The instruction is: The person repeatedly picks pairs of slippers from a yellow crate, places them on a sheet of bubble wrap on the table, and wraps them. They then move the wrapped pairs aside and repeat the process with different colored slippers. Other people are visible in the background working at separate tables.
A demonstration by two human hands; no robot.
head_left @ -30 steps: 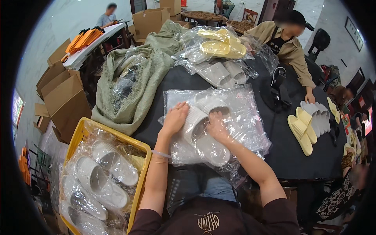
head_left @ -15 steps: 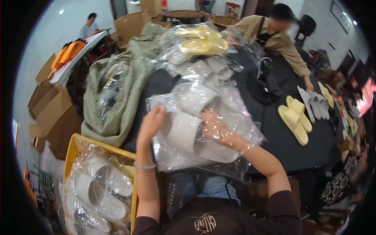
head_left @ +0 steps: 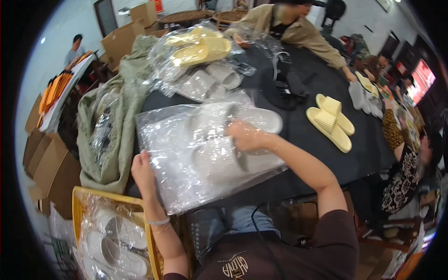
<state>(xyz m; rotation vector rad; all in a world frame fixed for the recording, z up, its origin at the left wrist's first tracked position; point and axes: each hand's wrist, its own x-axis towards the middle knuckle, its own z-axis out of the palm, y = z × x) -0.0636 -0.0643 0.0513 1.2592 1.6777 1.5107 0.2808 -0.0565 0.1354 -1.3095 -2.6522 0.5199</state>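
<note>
A pair of light grey slippers [head_left: 214,161] lies on the black table with the strap ends inside a clear plastic bag [head_left: 170,154]. Their heel ends stick out at the bag's right side. My right hand [head_left: 249,136] is closed on the slippers between the two straps, slightly blurred by motion. At the bag's left edge, my left hand [head_left: 143,173] has its fingers closed on the plastic.
Bagged yellow slippers [head_left: 203,50] lie on bagged grey ones [head_left: 198,84] at the back. Loose yellow slippers [head_left: 330,122] and black sandals [head_left: 284,86] lie to the right. A green sack [head_left: 105,135] and yellow crate [head_left: 109,195] stand left. A co-worker's hand [head_left: 350,75] reaches toward grey slippers.
The bag now stretches flat to the left, and the slippers' heel ends show outside it. My left hand has moved down-left to the bag's edge. The whole view has shifted.
</note>
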